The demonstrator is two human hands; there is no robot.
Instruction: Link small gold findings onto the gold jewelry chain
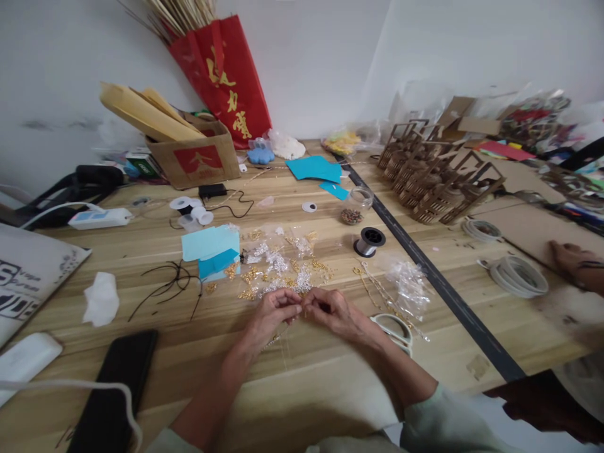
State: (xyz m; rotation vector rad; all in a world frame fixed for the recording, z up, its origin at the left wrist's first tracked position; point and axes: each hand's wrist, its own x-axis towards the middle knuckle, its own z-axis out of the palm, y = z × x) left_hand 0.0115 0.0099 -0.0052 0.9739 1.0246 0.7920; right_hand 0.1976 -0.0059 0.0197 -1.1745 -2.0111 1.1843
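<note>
My left hand [276,311] and my right hand [333,309] meet fingertip to fingertip, low over the wooden table. Both are closed in a pinch. Below my left fingers trails a thin beaded strand [272,340], with a fine, nearly clear thread beside it. Whatever sits between the right fingertips is too small to name. Just beyond my hands lie loose silver beads [278,260] and gold beads [249,277], some on clear plastic. To the right of my right forearm rest white-handled scissors [395,328], partly covered by it. Gold chains [368,286] lie behind the scissors.
A wire spool [369,241] and a bead jar [357,206] stand right of the beads. Blue paper [211,243] lies left, near black cords [174,283]. Small woven baskets [431,176] line the right. Another person's hand [573,264] rests at far right; a phone [116,390] lies lower left.
</note>
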